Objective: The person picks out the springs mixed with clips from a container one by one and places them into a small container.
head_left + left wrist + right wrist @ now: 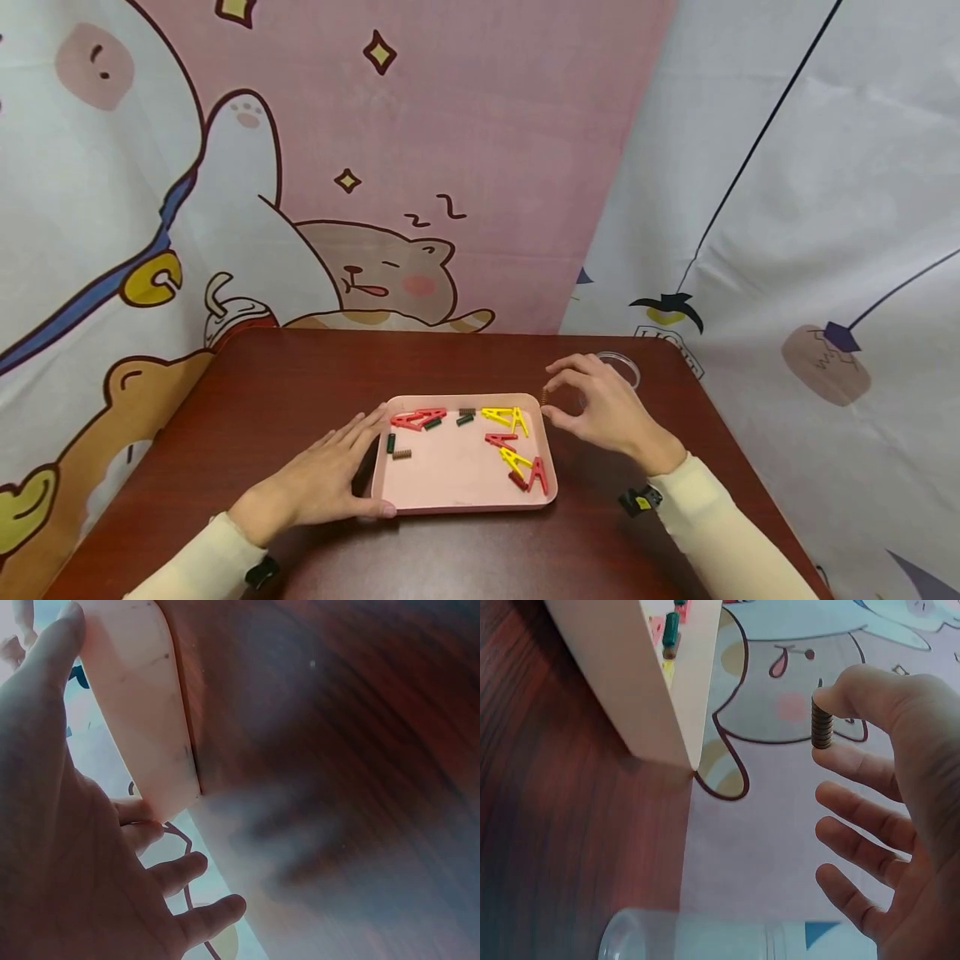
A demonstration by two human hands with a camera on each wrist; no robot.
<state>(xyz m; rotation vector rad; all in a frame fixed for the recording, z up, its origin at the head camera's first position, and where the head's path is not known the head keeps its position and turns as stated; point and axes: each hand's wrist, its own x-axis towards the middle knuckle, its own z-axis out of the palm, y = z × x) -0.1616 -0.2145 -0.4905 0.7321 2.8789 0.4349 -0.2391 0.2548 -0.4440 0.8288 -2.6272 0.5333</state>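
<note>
My right hand [603, 408] pinches a small brown coil spring [822, 724] upright between thumb and index finger, off the right edge of a pink tray [450, 483]. Its other fingers are spread apart in the right wrist view. My left hand [326, 479] rests along the tray's left side, fingers extended, thumb at the near left corner. In the tray lie red A-shaped plastic pieces [537, 475], yellow ones [515, 460], dark green springs [391, 443], a brown spring [402, 454] and a dark red spring [518, 481].
A clear round container [682, 937] stands on the dark wooden table [315, 367] beyond the right hand, which partly hides it in the head view. Behind the table hangs a cartoon-printed cloth [480, 167].
</note>
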